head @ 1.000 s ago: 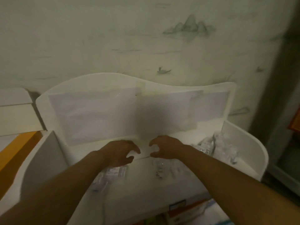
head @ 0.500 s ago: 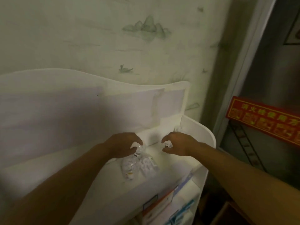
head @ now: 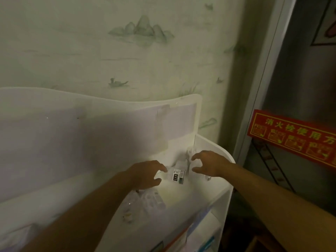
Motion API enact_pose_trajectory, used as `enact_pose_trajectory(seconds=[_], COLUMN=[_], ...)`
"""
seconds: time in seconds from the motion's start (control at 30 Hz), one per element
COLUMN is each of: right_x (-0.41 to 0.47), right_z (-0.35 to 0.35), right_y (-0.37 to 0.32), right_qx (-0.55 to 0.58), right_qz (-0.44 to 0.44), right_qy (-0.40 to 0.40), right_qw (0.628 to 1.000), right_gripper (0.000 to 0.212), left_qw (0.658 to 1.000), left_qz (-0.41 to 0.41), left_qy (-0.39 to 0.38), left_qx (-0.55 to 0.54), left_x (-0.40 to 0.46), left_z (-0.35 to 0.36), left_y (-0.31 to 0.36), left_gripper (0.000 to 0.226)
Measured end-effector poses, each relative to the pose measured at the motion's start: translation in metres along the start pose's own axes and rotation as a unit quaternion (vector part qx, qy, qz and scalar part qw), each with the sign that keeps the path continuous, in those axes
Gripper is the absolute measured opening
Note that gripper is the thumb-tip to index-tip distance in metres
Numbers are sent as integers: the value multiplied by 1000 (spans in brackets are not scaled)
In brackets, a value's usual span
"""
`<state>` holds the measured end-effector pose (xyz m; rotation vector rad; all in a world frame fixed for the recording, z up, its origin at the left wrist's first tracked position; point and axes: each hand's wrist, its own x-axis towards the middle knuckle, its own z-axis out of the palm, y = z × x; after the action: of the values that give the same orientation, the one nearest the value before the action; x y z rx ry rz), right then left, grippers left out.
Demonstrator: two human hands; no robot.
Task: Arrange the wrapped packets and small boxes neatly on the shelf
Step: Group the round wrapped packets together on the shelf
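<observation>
Several clear wrapped packets lie on the top of a white shelf (head: 192, 195), near its right end. One packet with a black-and-white label (head: 178, 176) sits between my hands. My left hand (head: 147, 176) is just left of it, fingers curled and touching clear wrap at its edge. My right hand (head: 207, 163) hovers right of it, fingers spread and apart, holding nothing, with more crumpled packets (head: 190, 153) behind its fingertips by the side panel. Other wrapped packets (head: 149, 199) lie under my left wrist and forearm.
The shelf has a tall curved white back panel (head: 91, 124) and a rounded right side wall (head: 218, 151). Boxes (head: 190, 235) stand on the lower level. A patterned wall is behind; a metal cabinet with a red sign (head: 292, 137) stands at right.
My view has swung right along the shelf. Both hands moved toward the right end; the right hand opened and the labelled packet now lies between the hands.
</observation>
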<state>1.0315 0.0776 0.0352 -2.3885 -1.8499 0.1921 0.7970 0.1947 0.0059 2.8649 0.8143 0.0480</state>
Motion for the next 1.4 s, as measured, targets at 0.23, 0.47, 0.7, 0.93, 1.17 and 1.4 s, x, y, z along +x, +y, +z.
enact_pose_trajectory(seconds=[0.23,0.47,0.7,0.93,1.17,1.4], right_x=[51,92,115,130,128,111], right_z=[28,56,73,88,85,90], right_y=[66,94,104,100,92,61], right_qx=[150,229,190,205,225,209], right_qz=[10,-33,-60,-62,-58,-111], right_qy=[1,-35,-30,-69,-71,-87], right_qw=[989,972,980,974,970,968], right_gripper=[66,78,85,86,93,78], left_qw=[999,992,982,970,972,970], left_qz=[-43,-119,-176,-212,-207,-204], left_qy=[-11,-40,-65,-121,-102,-99], left_qx=[16,4,12,-4,52,90], left_x=[58,101,126,154,149,111], left_z=[25,55,71,84,98,93], left_y=[23,52,50,62,58,45], left_gripper=[51,83,101,121,115,109])
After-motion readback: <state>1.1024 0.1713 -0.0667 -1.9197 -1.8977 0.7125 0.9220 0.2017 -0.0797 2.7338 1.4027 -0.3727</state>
